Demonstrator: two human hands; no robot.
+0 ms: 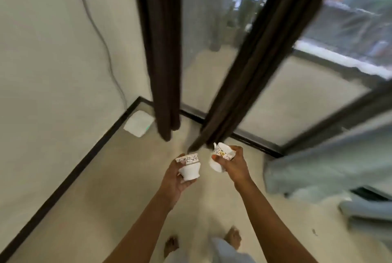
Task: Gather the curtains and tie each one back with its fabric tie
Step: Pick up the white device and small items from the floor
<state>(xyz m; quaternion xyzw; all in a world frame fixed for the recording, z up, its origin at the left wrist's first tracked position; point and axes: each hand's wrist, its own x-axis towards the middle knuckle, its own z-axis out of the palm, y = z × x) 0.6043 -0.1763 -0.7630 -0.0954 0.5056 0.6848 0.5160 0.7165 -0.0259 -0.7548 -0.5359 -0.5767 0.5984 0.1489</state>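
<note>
We hold a white tie in each hand before two dark curtains.
In the head view, our left hand (177,180) grips the left tie (190,169), which has a patterned edge, and our right hand (236,167) pinches the right tie (219,157); through the blur both seem folded fabric. The left curtain (163,50) and right curtain (254,61) hang gathered and untied against the glass door (210,29).

1. Pale wall (42,50) on the left, a thin grey cable (99,35) running down it toward the floor corner.
2. Flat white square box (139,123) lying on the floor (118,178) in that corner, just beside the dark skirting (70,175).
3. Glass door (286,103) in a dark frame along the far floor edge, with blurred greenery and brick outside.
4. Pale blue cloth (318,163) heaped at the right floor edge, blurred.
</note>
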